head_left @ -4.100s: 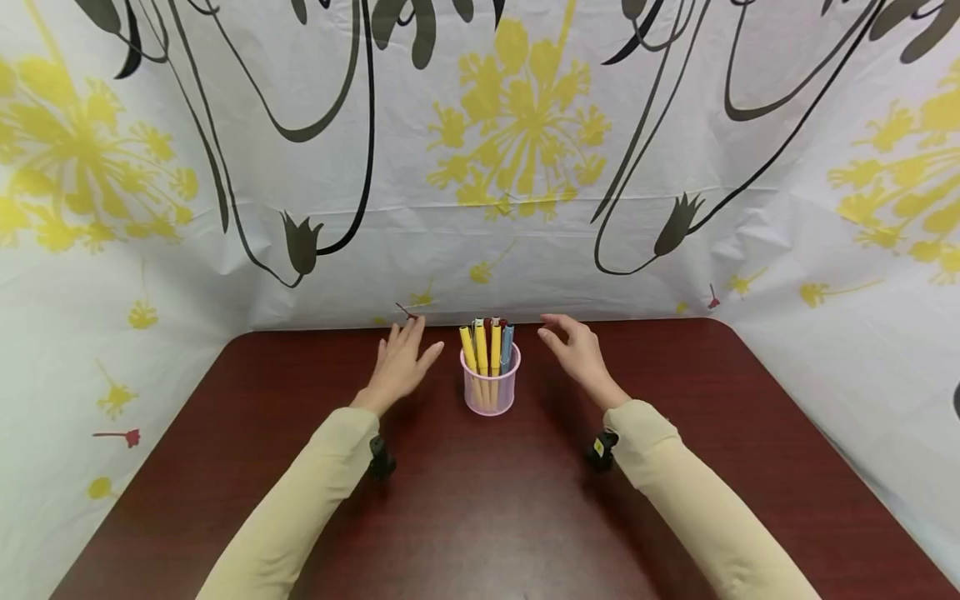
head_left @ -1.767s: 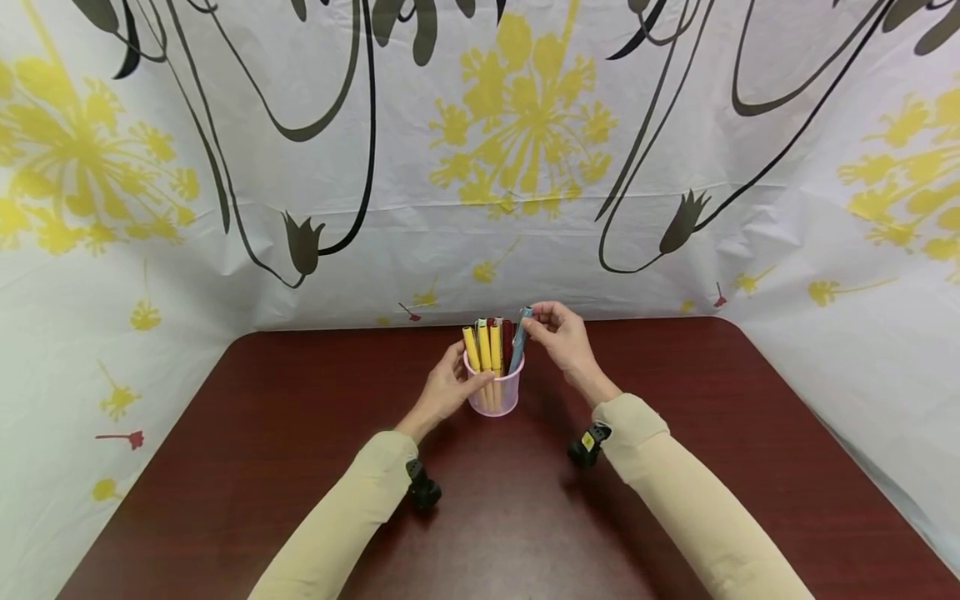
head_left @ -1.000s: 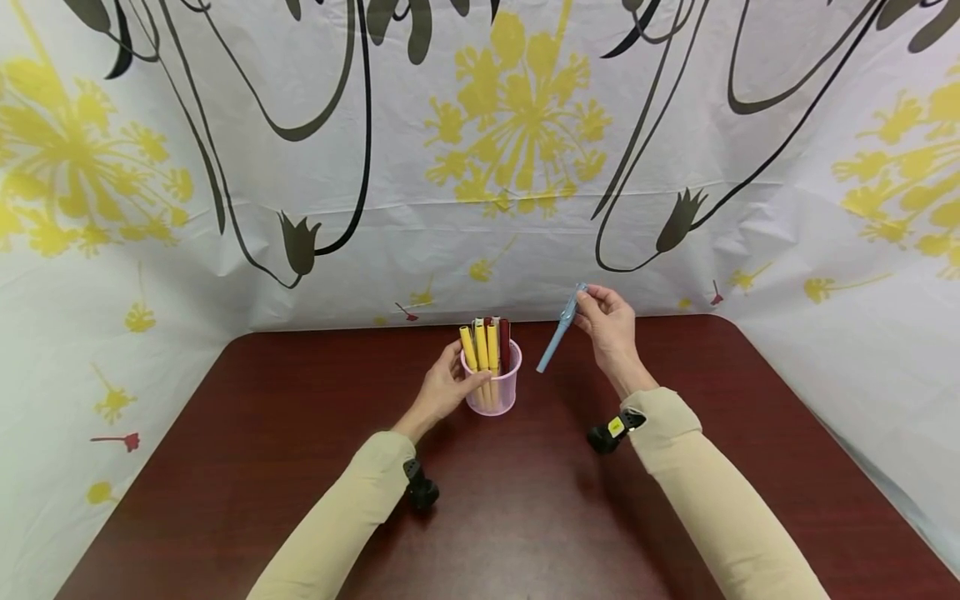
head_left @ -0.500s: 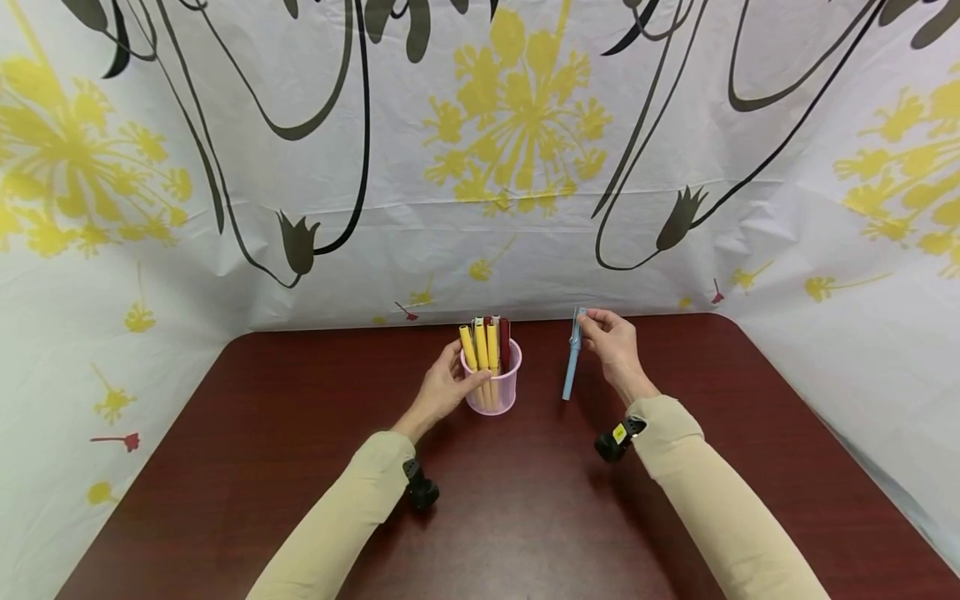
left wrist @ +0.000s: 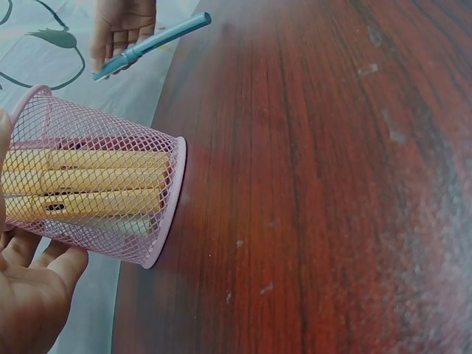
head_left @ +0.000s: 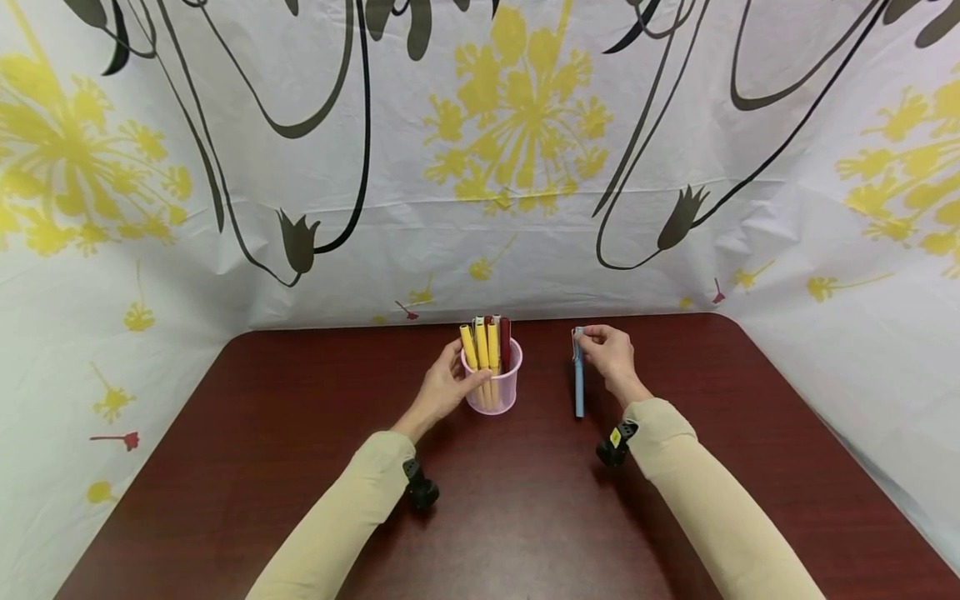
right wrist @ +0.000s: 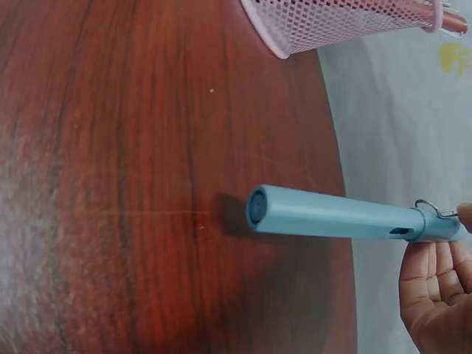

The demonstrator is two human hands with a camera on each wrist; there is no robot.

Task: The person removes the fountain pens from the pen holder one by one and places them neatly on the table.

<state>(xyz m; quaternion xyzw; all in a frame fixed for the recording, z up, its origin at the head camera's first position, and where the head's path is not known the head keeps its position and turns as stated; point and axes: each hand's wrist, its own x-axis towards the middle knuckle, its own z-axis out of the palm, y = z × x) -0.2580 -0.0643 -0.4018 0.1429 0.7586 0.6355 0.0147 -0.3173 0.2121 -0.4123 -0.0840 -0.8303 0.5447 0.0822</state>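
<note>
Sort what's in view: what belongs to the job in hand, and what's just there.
Likely part of the job:
blue pen, pinched by the right hand
pink mesh cup, held by the left hand
other pens in the cup

Just there:
table
patterned sheet behind it
black wrist cameras

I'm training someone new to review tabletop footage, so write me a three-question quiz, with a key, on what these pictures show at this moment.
1. Multiple choice: what colour is the wire-clip pen that the right hand pinches?
A) yellow
B) blue
C) dark red

2. True or false: the pink mesh pen cup lies tipped on its side on the wood-grain table.

3. Fill in the blank: the cup is gripped by the person's ____ hand.

Key:
1. B.
2. False; the head view shows it upright.
3. Left; the left hand has its fingers and thumb around it.
</note>
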